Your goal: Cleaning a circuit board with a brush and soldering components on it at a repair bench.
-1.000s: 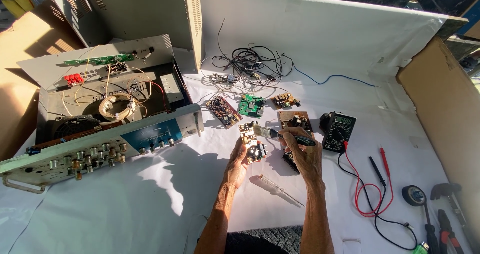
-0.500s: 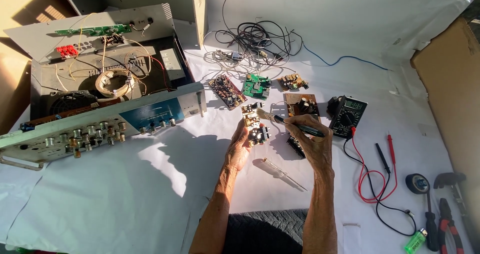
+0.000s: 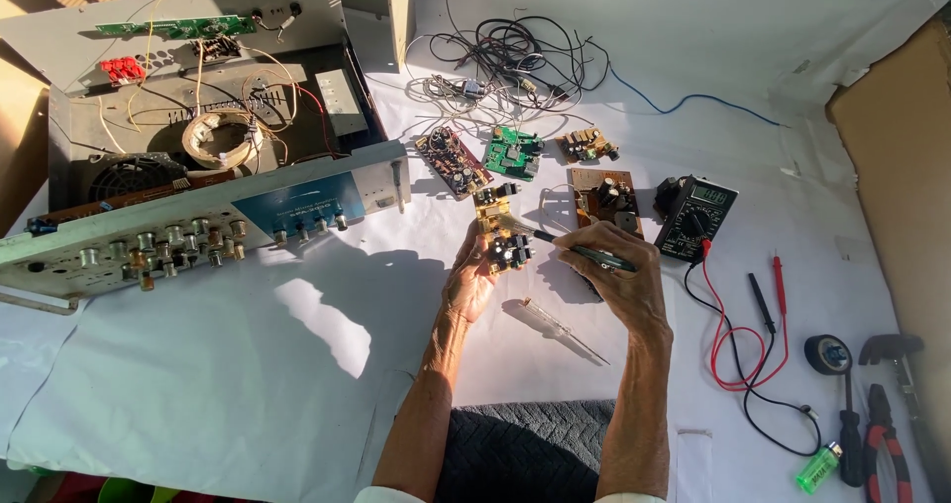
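Note:
My left hand (image 3: 470,283) holds up a small yellowish circuit board (image 3: 499,233) with black parts on it. My right hand (image 3: 616,270) grips a dark pen-shaped tool (image 3: 579,250) whose tip points left and nearly touches the board's right edge. Both forearms reach up from the bottom of the head view over a white cloth (image 3: 248,384). A clear-handled screwdriver (image 3: 563,331) lies on the cloth just below and between the hands.
An opened amplifier chassis (image 3: 198,166) fills the upper left. Several loose circuit boards (image 3: 515,152) and a wire tangle (image 3: 515,57) lie beyond the hands. A multimeter (image 3: 697,216) with red and black leads, tape roll (image 3: 824,352), pliers (image 3: 884,434) and green lighter (image 3: 818,467) sit right.
The camera has tilted down and moved closer. My hands have kept their grip on board and tool, and the tool tip has come closer to the board.

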